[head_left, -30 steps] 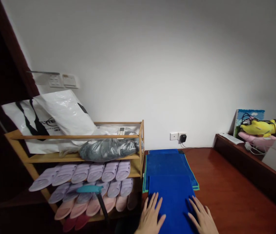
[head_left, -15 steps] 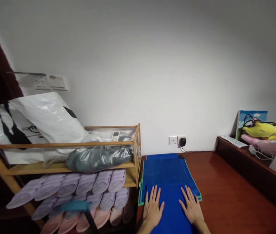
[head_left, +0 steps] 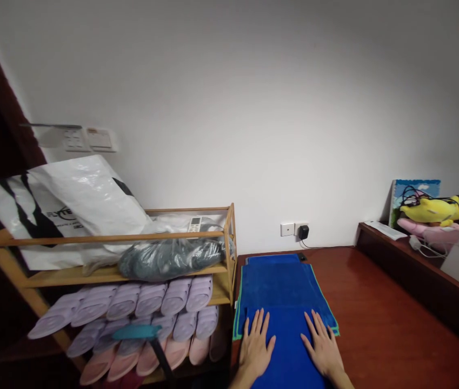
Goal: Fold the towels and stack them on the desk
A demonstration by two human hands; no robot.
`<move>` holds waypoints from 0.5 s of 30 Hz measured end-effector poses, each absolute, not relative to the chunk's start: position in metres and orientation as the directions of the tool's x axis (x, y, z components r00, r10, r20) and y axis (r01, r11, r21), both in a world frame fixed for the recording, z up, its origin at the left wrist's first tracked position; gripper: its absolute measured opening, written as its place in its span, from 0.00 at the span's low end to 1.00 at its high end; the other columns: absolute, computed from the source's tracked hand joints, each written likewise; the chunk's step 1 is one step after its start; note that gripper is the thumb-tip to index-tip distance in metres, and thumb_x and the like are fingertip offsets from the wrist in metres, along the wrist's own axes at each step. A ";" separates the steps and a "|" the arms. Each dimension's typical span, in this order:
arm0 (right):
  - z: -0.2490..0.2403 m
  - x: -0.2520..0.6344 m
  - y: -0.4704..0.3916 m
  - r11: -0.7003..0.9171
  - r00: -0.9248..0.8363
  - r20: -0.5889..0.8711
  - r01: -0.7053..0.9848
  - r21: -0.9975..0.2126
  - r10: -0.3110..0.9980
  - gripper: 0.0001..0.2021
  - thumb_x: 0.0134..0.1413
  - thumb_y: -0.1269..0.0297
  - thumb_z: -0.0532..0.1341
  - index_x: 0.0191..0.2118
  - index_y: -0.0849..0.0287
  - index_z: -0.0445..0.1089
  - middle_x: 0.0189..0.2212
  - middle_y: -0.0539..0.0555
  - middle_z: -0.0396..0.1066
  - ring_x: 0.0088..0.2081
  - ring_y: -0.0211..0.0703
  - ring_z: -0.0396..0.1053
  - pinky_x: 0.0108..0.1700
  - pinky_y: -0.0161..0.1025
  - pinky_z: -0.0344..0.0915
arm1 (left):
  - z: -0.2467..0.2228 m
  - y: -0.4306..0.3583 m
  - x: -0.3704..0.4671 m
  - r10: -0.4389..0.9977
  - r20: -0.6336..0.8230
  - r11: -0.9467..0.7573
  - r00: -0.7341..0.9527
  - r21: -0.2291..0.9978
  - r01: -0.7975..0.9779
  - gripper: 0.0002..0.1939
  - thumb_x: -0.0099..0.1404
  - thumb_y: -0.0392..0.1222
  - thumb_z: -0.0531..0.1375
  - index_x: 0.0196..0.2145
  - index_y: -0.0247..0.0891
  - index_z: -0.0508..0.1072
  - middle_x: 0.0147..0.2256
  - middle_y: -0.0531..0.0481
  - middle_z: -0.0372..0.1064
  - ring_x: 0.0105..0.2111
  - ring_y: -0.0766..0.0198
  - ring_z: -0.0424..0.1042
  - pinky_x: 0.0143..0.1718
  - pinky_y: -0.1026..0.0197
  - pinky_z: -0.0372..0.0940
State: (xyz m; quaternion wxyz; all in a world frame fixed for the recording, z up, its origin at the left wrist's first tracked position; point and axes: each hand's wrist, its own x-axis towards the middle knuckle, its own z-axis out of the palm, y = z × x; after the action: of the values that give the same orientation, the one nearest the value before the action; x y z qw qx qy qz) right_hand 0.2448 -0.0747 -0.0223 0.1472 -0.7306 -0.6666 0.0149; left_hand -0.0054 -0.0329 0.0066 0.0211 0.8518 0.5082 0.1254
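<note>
A stack of blue towels lies on the red-brown wooden floor beside the shoe rack, the lower ones edged in green. My left hand rests flat on the left side of the top towel, fingers spread. My right hand lies flat on its right side, fingers spread too. Neither hand grips anything.
A bamboo shoe rack at left holds rows of lilac and pink slippers, a grey bagged bundle, a remote and white plastic bags. A wall socket with a charger sits behind the towels. A low wooden ledge at right carries plush toys.
My hands have stayed flat on the top towel, sliding slightly forward over the stack. The view shifted a little; the rack appears further left than one second ago.
</note>
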 end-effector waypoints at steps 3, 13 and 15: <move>-0.023 0.241 -0.093 -0.072 0.119 0.200 0.971 -0.229 0.972 0.31 0.57 0.42 0.40 0.64 0.46 0.39 0.66 0.51 0.42 0.65 0.48 0.40 0.61 0.56 0.47 | 0.008 -0.048 -0.007 0.871 0.191 -0.483 0.453 0.158 0.861 0.31 0.69 0.54 0.40 0.63 0.47 0.30 0.66 0.51 0.36 0.64 0.56 0.39 0.62 0.43 0.42; -0.043 0.231 -0.164 -0.121 0.169 0.299 0.977 -0.173 0.939 0.31 0.54 0.40 0.45 0.61 0.45 0.53 0.62 0.52 0.52 0.62 0.51 0.53 0.57 0.56 0.57 | -0.005 -0.111 -0.027 0.813 0.260 -0.568 0.522 0.151 0.809 0.32 0.68 0.52 0.44 0.64 0.49 0.31 0.65 0.51 0.37 0.63 0.54 0.45 0.60 0.45 0.47; -0.054 0.227 -0.176 -0.142 0.190 0.355 0.978 -0.155 0.915 0.30 0.53 0.41 0.47 0.59 0.45 0.57 0.61 0.52 0.54 0.60 0.53 0.55 0.55 0.56 0.58 | -0.016 -0.119 -0.030 0.804 0.266 -0.578 0.533 0.134 0.805 0.35 0.66 0.52 0.48 0.64 0.49 0.32 0.65 0.50 0.38 0.62 0.53 0.48 0.59 0.45 0.49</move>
State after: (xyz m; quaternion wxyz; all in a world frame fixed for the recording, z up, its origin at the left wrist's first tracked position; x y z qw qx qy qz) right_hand 0.2267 -0.1757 -0.0544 0.1771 -0.7507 -0.6304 -0.0877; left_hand -0.0301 -0.1190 -0.0161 -0.0024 0.8754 0.4594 0.1504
